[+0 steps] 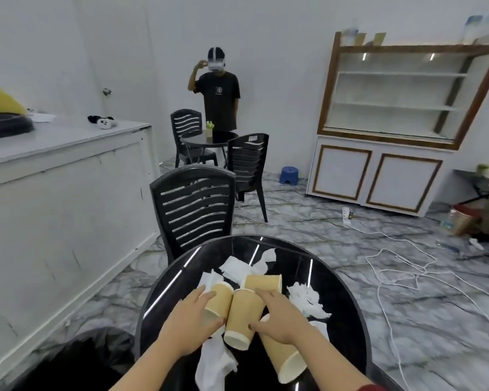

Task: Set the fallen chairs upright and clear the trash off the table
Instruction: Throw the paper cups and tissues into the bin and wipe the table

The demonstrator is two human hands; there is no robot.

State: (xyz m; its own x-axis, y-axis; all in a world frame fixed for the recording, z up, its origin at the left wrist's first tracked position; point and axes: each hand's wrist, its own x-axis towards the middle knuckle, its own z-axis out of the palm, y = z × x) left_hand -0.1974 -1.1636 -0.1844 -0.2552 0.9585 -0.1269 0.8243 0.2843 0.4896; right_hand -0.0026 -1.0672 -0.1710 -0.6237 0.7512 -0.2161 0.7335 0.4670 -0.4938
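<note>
A round black table (347, 320) stands in front of me, strewn with crumpled white tissues (308, 301) and several tan paper cups lying on their sides. My left hand (191, 320) curls round the left cup (219, 299), fingers on top and thumb below. My right hand (277, 317) grips the middle cup (239, 320) from its right side, thumb against its wall. Under my right wrist lies another cup (287, 361), and one more (263, 282) lies behind. A black slatted chair (194, 204) stands upright at the table's far edge.
A white counter (62, 176) runs along the left. Behind, a person in a headset (218, 88) stands by a second small table (209, 138) with two upright black chairs. A blue stool (289, 175), a shelf cabinet (393, 136) and white cables (393, 266) are on the right.
</note>
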